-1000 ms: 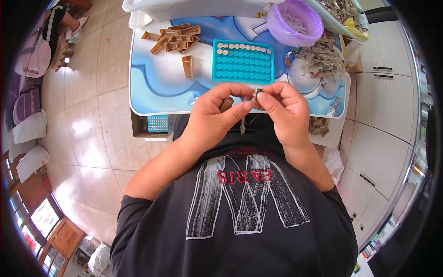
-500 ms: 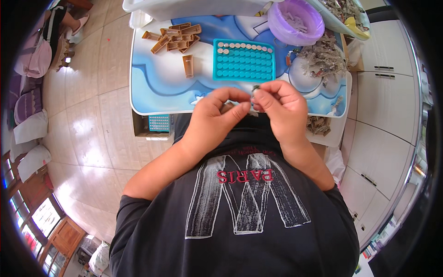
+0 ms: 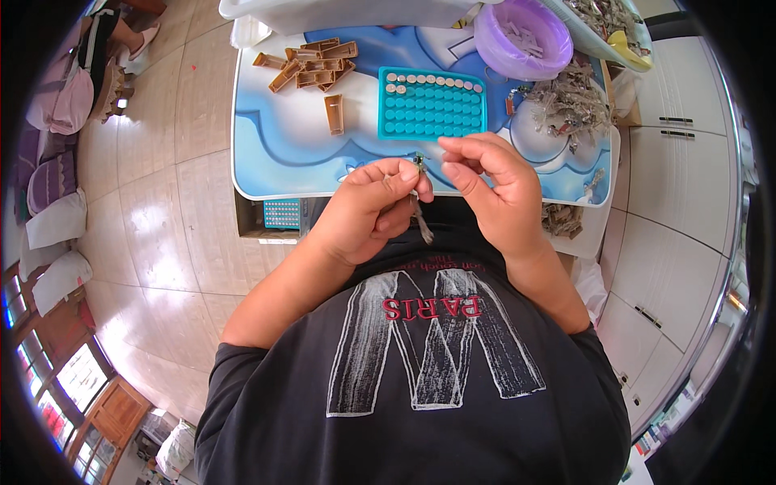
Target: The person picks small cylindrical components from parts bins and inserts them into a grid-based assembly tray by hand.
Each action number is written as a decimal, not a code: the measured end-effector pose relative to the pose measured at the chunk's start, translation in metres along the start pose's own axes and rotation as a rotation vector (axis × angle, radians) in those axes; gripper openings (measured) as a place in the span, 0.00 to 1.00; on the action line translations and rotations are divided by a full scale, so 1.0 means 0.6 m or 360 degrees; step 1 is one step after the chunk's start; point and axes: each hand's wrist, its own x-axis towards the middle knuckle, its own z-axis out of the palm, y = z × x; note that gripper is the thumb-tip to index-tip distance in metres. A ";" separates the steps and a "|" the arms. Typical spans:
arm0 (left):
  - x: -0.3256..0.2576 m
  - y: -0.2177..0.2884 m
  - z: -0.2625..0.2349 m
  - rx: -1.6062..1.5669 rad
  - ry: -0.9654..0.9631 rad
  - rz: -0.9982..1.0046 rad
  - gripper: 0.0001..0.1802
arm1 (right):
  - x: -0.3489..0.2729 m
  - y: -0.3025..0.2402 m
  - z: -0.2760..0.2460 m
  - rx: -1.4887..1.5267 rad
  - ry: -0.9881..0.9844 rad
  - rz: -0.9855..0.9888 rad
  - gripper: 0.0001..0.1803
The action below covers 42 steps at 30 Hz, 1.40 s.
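My left hand (image 3: 376, 198) is closed, with thumb and fingertips pinching a small green-and-black piece (image 3: 419, 162) that looks like a little circuit board. A thin greyish strand (image 3: 424, 229) hangs below those fingers; whether it joins the piece I cannot tell. My right hand (image 3: 501, 190) is just to the right, thumb and forefinger apart, with nothing visible between them. Beyond the hands lies a turquoise tray (image 3: 432, 128) of round pockets; its far row and the start of the second hold round, pale, coin-like pieces (image 3: 428, 79).
Brown plastic casings (image 3: 311, 66) lie heaped at the far left of the blue-and-white table (image 3: 283, 166), one casing (image 3: 334, 115) apart. At right are a purple-lined basin (image 3: 489, 44) and a heap of bundled wired parts (image 3: 570, 105). Another turquoise tray (image 3: 281, 214) sits below the table's edge.
My hands have drawn apart. The small green piece, earlier between both hands' fingertips, is now in my left hand alone, and the greyish strand has come into sight.
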 end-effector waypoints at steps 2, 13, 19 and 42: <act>0.000 0.001 -0.005 -0.0054 -0.0076 -0.0078 0.11 | 0.002 0.007 -0.002 0.0096 -0.0045 -0.0028 0.07; 0.003 -0.004 -0.002 -0.0201 -0.0054 -0.0153 0.08 | -0.001 0.014 0.005 -0.0496 0.0019 -0.0522 0.08; 0.003 -0.010 -0.003 0.0004 0.0035 -0.0026 0.09 | -0.004 0.008 0.007 -0.0470 0.0018 -0.0481 0.08; 0.002 0.000 0.014 0.0010 0.0390 0.0071 0.27 | 0.017 0.016 0.016 -0.0414 -0.0277 -0.0352 0.05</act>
